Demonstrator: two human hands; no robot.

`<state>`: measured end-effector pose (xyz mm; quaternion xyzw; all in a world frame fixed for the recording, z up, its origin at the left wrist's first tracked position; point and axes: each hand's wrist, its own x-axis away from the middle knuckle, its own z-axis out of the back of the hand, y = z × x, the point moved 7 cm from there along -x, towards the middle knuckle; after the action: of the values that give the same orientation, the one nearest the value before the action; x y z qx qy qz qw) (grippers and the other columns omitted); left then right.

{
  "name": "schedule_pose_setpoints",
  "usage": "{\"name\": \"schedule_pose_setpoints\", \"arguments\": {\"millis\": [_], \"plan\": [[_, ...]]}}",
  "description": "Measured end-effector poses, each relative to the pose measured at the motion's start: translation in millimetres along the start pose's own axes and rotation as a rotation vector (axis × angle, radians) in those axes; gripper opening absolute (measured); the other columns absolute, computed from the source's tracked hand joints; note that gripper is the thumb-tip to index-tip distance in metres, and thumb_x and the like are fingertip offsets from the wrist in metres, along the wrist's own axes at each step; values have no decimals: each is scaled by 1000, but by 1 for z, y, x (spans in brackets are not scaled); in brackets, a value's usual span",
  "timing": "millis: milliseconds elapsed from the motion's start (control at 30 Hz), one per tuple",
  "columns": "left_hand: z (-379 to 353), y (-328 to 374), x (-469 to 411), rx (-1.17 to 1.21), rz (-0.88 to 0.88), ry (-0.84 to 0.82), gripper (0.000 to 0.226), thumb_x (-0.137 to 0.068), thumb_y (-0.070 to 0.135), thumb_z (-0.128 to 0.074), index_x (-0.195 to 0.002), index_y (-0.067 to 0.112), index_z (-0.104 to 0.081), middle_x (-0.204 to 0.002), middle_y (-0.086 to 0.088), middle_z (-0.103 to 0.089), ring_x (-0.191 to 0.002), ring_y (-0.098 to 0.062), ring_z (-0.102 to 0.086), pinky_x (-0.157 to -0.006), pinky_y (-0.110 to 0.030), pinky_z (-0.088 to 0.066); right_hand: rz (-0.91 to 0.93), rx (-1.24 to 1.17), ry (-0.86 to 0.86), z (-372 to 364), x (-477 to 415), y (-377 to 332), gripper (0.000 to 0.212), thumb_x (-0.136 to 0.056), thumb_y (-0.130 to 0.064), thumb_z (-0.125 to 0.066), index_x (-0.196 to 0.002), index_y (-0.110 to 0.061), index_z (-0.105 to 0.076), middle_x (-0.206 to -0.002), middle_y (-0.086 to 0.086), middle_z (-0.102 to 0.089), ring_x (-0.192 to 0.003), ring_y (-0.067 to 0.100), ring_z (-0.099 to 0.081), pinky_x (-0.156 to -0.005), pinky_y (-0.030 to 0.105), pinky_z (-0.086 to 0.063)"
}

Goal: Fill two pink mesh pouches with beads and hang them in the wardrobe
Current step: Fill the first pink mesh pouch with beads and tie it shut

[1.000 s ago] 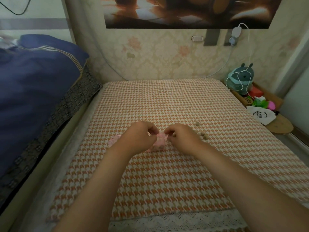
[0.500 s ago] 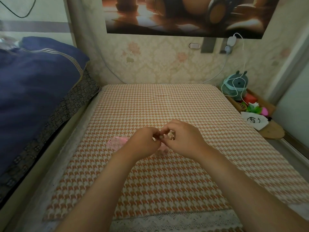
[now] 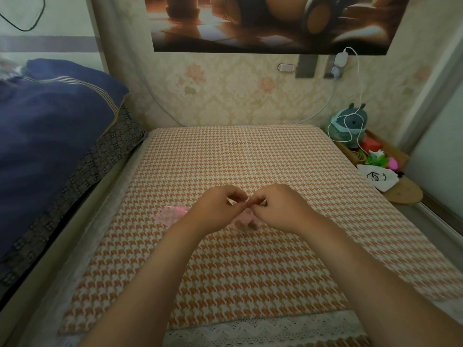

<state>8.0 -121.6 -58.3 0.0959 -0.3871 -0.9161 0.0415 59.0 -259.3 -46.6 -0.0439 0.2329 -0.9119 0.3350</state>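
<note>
Mid-bed: our left hand (image 3: 217,209) and right hand (image 3: 281,209) meet, fingers of both clamped on the mouth of a pink mesh pouch (image 3: 244,221). It is sheer and crumpled, sagging onto the houndstooth bed cover (image 3: 250,156). The second pouch (image 3: 171,213) lies flat just left.

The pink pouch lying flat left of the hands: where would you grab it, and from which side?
Probably pinch the flat pouch at its exposed left edge, from above-left: it lies limp on the mat, its right end hidden behind the left hand, which pinches the other pouch with the right hand.
</note>
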Motion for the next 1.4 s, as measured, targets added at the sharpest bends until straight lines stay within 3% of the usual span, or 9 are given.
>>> {"name": "schedule_pose_setpoints", "arguments": {"millis": [233, 367, 533, 667, 933, 1033, 1133, 1267, 1400], "plan": [[0, -4, -14, -49, 36, 116, 25, -97, 14, -54, -114, 25, -69, -113, 13, -66, -87, -3, -61, -70, -19, -50, -58, -140, -17, 5, 5, 38, 29, -89, -21, -63, -78, -43, -77, -77, -7, -77, -50, 23, -56, -51, 39, -50], [-28, -10, -25, -167, 39, 8, 35, -94, 4, -52, -113, 25, -72, -117, 7, -67, -90, -11, -65, -76, -31, -57, -70, -198, 3, 8, 7, 47, 27, -90, -17, -63, -79, -36, -79, -68, -4, -74, -47, 14, -50, -47, 32, -41], [-61, -8, -35, -281, -53, -118, 24, -83, 2, -66, -87, 24, -74, -75, 8, -58, -73, -15, -56, -69, -33, -52, -65, -224, -5, 3, 5, 50, 25, -92, -19, -62, -88, -34, -81, -79, -3, -78, -47, 13, -49, -47, 32, -41], [-66, -18, -45, -337, -38, -76, 20, -78, 3, -68, -89, 19, -73, -82, 2, -59, -76, -17, -56, -66, -24, -42, -54, -233, 2, 2, 5, 53, 24, -94, -20, -61, -93, -33, -81, -76, -5, -76, -43, 8, -45, -47, 30, -39], [-23, -7, -47, -40, 50, 171, 4, -91, 23, -70, -93, 20, -69, -86, 11, -65, -79, -3, -60, -65, -11, -42, -60, -224, 0, 1, 2, 56, 25, -97, -18, -59, -104, -29, -80, -93, -11, -77, -46, 12, -54, -50, 32, -51], [-19, 16, -40, 88, 9, 132, 3, -90, 25, -71, -89, 27, -68, -86, 13, -67, -79, -2, -61, -67, -13, -43, -62, -218, 1, 3, 3, 54, 26, -96, -18, -58, -104, -29, -80, -92, -11, -78, -62, 22, -69, -63, 43, -62], [-26, 28, -32, 137, -9, 68, 7, -89, 24, -72, -87, 30, -69, -88, 13, -70, -82, -4, -64, -71, -17, -48, -66, -222, 13, 6, 5, 53, 26, -97, -15, -59, -105, -26, -81, -99, -12, -78, -73, 3, -68, -74, 30, -60], [-35, 37, -24, 79, -26, 38, 7, -90, 25, -70, -85, 30, -69, -86, 16, -69, -76, -3, -64, -70, -22, -53, -84, -221, 26, 7, 8, 54, 26, -95, -14, -58, -100, -25, -81, -74, -7, -74, -51, 10, -57, -56, 34, -50], [-40, 32, -22, 35, 9, -36, 4, -88, 29, -71, -91, 28, -73, -90, 15, -71, -82, 0, -64, -76, -27, -54, -96, -205, 42, 9, 11, 57, 25, -95, -17, -59, -98, -29, -81, -79, -5, -76, -61, 20, -66, -59, 39, -55]]}}
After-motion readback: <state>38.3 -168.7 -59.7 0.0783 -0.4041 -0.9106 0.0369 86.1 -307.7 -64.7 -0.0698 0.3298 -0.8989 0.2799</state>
